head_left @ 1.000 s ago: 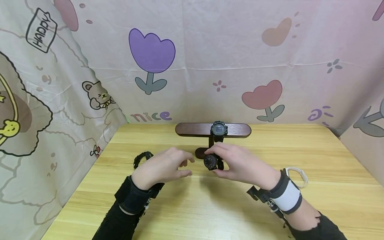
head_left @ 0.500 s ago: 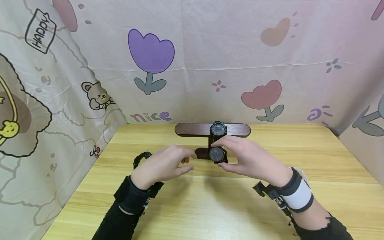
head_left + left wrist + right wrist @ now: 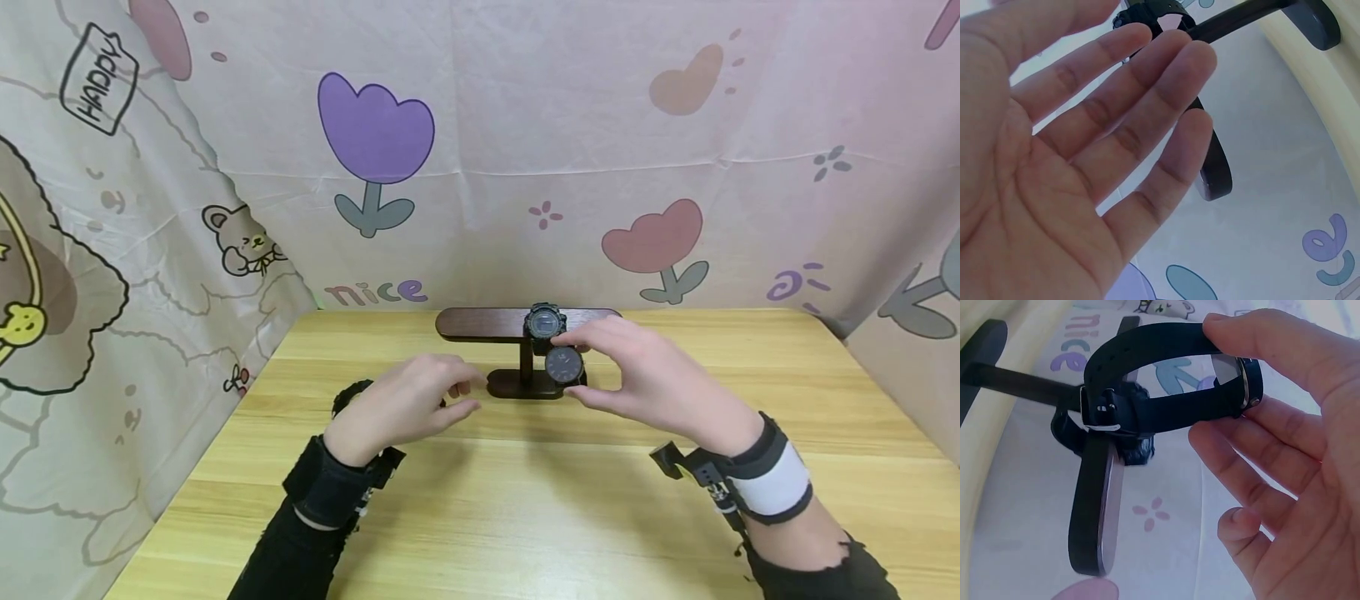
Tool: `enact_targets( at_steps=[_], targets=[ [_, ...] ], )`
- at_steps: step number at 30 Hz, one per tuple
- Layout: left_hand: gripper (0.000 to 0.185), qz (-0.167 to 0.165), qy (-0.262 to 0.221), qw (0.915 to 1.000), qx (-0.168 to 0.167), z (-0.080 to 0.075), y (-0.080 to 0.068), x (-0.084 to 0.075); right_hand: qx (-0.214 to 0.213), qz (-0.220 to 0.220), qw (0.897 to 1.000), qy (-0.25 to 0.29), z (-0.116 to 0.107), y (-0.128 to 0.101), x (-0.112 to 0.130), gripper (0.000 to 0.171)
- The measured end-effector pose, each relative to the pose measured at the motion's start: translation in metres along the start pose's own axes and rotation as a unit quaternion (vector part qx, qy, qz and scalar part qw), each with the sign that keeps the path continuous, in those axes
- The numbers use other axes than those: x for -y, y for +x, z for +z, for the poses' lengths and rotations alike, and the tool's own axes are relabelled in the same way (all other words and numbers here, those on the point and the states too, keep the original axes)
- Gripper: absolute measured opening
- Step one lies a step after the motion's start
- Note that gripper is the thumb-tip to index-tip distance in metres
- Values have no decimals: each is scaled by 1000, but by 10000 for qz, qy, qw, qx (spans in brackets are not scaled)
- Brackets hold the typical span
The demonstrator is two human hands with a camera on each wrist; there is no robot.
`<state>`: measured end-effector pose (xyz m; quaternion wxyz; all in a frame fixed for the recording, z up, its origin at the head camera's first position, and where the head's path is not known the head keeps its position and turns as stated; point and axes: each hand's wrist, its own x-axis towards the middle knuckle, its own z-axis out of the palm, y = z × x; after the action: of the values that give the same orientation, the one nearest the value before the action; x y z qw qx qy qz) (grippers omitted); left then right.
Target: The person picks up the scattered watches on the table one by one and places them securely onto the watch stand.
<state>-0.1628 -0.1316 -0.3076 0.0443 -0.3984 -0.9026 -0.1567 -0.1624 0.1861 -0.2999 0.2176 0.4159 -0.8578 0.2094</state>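
My right hand point(image 3: 581, 367) pinches a black round-faced watch point(image 3: 562, 364) by its case and holds it in the air just right of the post of a dark wooden T-shaped stand point(image 3: 480, 323). In the right wrist view the watch point(image 3: 1166, 394) has its strap buckled into a loop, with my thumb on top and my fingers below, close to the stand's bar point(image 3: 1094, 512). A chunky black watch point(image 3: 545, 321) hangs on the middle of the bar. My left hand point(image 3: 472, 397) hovers left of the stand's base, and its palm point(image 3: 1116, 125) is open and holds nothing.
A black band point(image 3: 347, 393) lies on the wooden table point(image 3: 525, 517) behind my left hand, partly hidden. A cartoon-print cloth point(image 3: 525, 167) walls in the back and both sides. The stand's round base point(image 3: 517, 385) sits near the table's middle rear.
My right hand has carried the black watch up and to the right, from in front of the stand's base to beside the bar. The left hand has barely moved.
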Motion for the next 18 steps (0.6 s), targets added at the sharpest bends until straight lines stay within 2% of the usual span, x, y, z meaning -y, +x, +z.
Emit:
enact_targets(
  at_steps=[9, 18],
  targets=[
    [19, 71, 44, 9990, -443, 1, 1, 8, -199, 192, 9996, -79, -11, -4, -7, 64],
    [22, -99, 135, 9972, -732, 0, 0, 17, -393, 363, 9984, -156, -24, -11, -20, 64]
  ],
)
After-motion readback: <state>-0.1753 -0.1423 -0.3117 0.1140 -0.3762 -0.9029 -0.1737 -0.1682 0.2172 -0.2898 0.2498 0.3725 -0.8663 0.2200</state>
